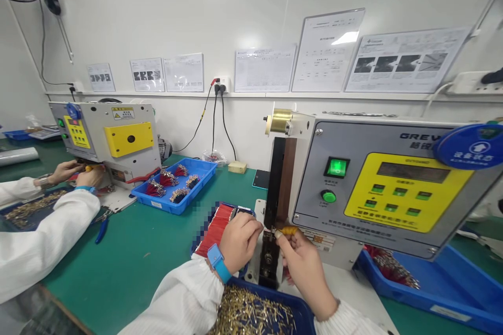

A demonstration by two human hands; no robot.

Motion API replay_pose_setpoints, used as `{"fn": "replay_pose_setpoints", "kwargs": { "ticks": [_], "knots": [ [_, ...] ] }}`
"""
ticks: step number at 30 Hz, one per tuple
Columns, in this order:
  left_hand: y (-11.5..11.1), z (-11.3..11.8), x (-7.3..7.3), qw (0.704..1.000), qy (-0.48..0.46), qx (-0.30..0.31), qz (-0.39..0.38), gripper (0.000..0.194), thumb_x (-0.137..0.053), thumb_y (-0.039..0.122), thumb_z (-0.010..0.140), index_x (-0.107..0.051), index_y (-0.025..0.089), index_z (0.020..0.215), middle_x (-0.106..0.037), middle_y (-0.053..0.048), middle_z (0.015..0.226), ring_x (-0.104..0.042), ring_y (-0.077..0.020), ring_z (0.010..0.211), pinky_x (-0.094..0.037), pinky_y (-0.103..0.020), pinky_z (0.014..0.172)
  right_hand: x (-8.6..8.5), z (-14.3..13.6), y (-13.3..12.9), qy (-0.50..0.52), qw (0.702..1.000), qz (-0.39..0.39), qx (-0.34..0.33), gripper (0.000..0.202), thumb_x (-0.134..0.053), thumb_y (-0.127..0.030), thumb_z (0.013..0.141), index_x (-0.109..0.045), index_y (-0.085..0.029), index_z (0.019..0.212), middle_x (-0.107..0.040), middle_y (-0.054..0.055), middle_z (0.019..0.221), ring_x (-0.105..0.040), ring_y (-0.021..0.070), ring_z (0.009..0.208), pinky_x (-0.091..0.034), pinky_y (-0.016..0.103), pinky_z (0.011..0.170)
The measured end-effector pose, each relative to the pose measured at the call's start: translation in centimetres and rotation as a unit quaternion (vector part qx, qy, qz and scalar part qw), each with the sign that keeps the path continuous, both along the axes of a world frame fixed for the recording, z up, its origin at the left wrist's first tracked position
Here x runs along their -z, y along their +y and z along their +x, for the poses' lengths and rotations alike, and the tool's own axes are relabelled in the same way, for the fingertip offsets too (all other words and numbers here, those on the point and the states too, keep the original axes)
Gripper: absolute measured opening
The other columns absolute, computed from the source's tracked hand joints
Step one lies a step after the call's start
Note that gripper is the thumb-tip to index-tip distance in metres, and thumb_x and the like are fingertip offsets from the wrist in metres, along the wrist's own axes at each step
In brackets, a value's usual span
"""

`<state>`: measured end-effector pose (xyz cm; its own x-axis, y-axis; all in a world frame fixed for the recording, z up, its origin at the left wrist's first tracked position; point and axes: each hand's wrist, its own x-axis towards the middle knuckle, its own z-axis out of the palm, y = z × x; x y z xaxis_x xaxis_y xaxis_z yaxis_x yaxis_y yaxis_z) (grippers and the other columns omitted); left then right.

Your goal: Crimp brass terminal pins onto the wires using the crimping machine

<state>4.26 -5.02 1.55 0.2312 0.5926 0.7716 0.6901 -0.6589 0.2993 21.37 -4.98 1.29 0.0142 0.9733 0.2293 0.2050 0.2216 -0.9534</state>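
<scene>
My left hand (240, 238), with a blue wristband, is pinched closed at the left side of the machine's black pressing head (275, 183); a tiny pale piece shows at its fingertips. On the other side of the head, my right hand (304, 261) is wrapped round a small tool with a yellow-orange handle (290, 230), its metal tip at the die. Below both hands a blue tray (304, 309) holds many loose brass terminals (251, 314). Red wires (217, 225) lie in a tray left of my left hand.
The grey GREW machine (330, 209) stands at the right, with a blue bin (451, 282) of wire bundles beyond. Another blue tray (192, 196) holds wire bundles. At the left, a co-worker's hands (84, 175) work at a second machine (113, 136); blue-handled pliers (102, 227) lie nearby.
</scene>
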Motion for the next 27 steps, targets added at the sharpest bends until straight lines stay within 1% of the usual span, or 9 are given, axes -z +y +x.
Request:
{"fn": "replay_pose_setpoints", "kwargs": {
  "ticks": [5, 9, 14, 21, 27],
  "knots": [
    [-0.05, 0.01, -0.05, 1.000, 0.000, 0.000, 0.000, 0.018, -0.043, 0.016, 0.095, -0.060, 0.019, 0.090, -0.059, -0.006, 0.087, -0.054, -0.0178, 0.083, -0.046, -0.029, 0.072, 0.31, 0.06, 0.25, -0.002, 1.000, -0.008, -0.001, 0.038, -0.058, -0.061, 0.078, -0.054, -0.023, 0.072, -0.052, -0.005, 0.048, -0.048, 0.0146, 0.037, -0.037, 0.025, 0.036],
    [-0.09, 0.04, -0.11, 1.000, 0.001, -0.003, -0.001, 0.018, -0.043, 0.016, 0.095, -0.060, 0.019, 0.090, -0.059, -0.006, 0.087, -0.054, -0.0178, 0.083, -0.046, -0.029, 0.072, 0.53, 0.09, 0.33, -0.007, 1.000, -0.008, 0.002, 0.038, -0.058, -0.060, 0.078, -0.056, -0.023, 0.072, -0.051, -0.005, 0.044, -0.048, 0.0147, 0.036, -0.037, 0.025, 0.036],
    [-0.03, 0.00, -0.02, 1.000, 0.002, -0.002, 0.000, 0.017, -0.043, 0.015, 0.095, -0.060, 0.018, 0.090, -0.059, -0.006, 0.087, -0.054, -0.0173, 0.083, -0.046, -0.029, 0.072, 0.51, 0.09, 0.29, -0.007, 1.000, -0.011, 0.007, 0.039, -0.059, -0.061, 0.077, -0.057, -0.022, 0.072, -0.049, -0.006, 0.041, -0.045, 0.0134, 0.032, -0.034, 0.025, 0.033],
    [-0.01, -0.03, 0.04, 1.000, 0.000, 0.002, -0.004, 0.018, -0.042, 0.016, 0.095, -0.060, 0.019, 0.091, -0.059, -0.006, 0.088, -0.054, -0.0178, 0.084, -0.046, -0.030, 0.073, 0.37, 0.04, 0.26, 0.002, 1.000, -0.002, 0.003, 0.038, -0.059, -0.060, 0.077, -0.056, -0.023, 0.071, -0.051, -0.005, 0.045, -0.047, 0.0137, 0.033, -0.033, 0.024, 0.031],
    [0.00, -0.01, 0.04, 1.000, 0.000, 0.001, -0.004, 0.019, -0.042, 0.017, 0.096, -0.060, 0.019, 0.091, -0.059, -0.006, 0.087, -0.054, -0.0176, 0.083, -0.046, -0.030, 0.072, 0.40, 0.05, 0.24, 0.000, 1.000, -0.006, 0.001, 0.038, -0.058, -0.061, 0.078, -0.055, -0.023, 0.071, -0.050, -0.006, 0.044, -0.046, 0.0138, 0.033, -0.034, 0.024, 0.032]
  ]
}}
